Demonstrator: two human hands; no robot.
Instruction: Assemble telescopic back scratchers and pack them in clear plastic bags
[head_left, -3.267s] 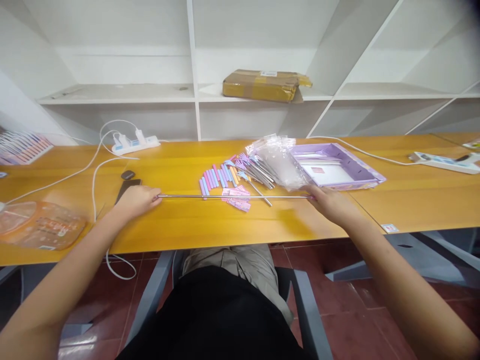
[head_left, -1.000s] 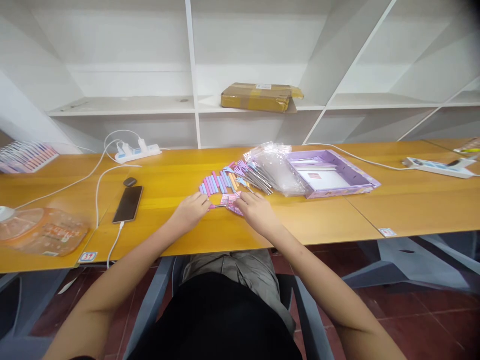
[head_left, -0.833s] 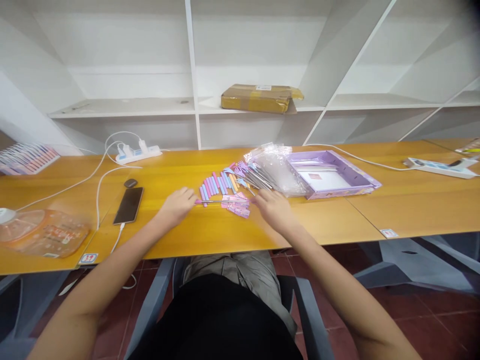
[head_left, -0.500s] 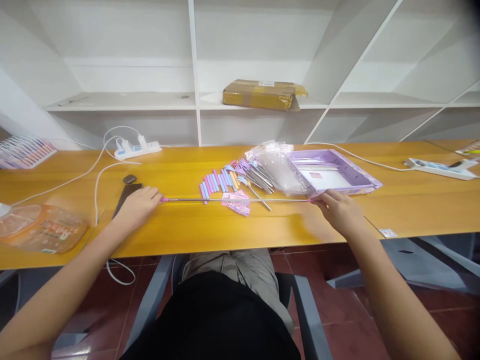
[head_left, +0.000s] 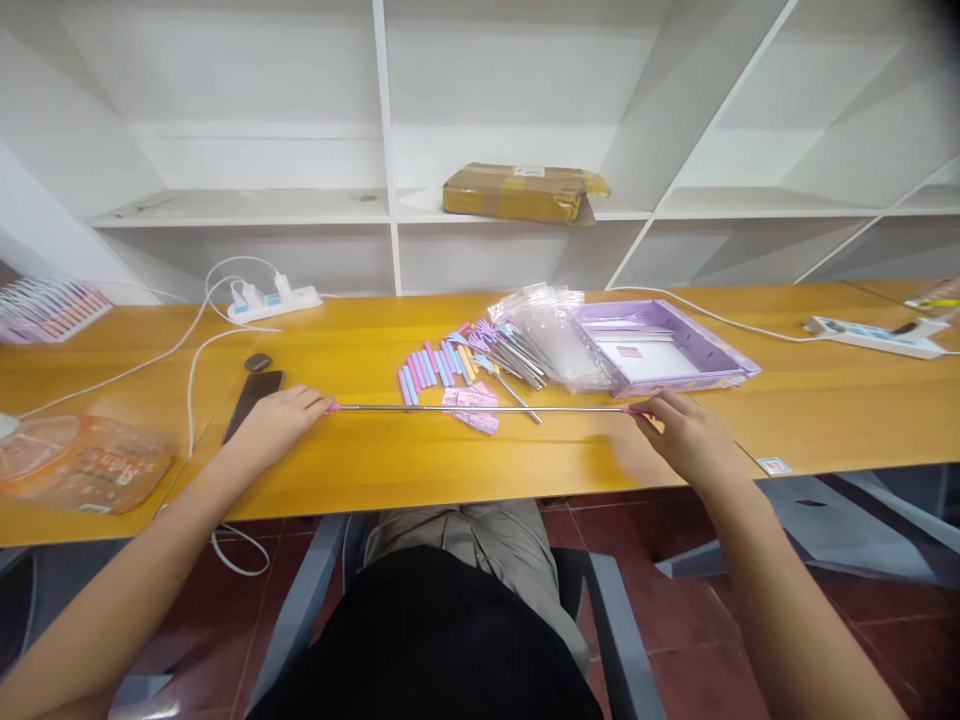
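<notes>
A long, thin telescopic back scratcher with a metal rod and pink ends stretches level between my hands. My left hand is closed on its left end, beside a dark phone. At the opposite end, my right hand pinches the pink tip; its exact shape is hidden by my fingers. Beyond the rod lie several pink, blue and orange handle tubes and a pile of metal rods with claw-shaped purple and blue heads. Small pink printed cards lie just behind the rod.
Clear plastic bags lie against a purple tray. Power strips with white cables stand left and right. An orange-labelled bottle lies at the left, near a rack of pens. A taped carton sits on the shelf.
Both hands have shifted slightly toward me and to the right, carrying the rod with them. My grip at each end stays the same. The piles on the table have not changed.
</notes>
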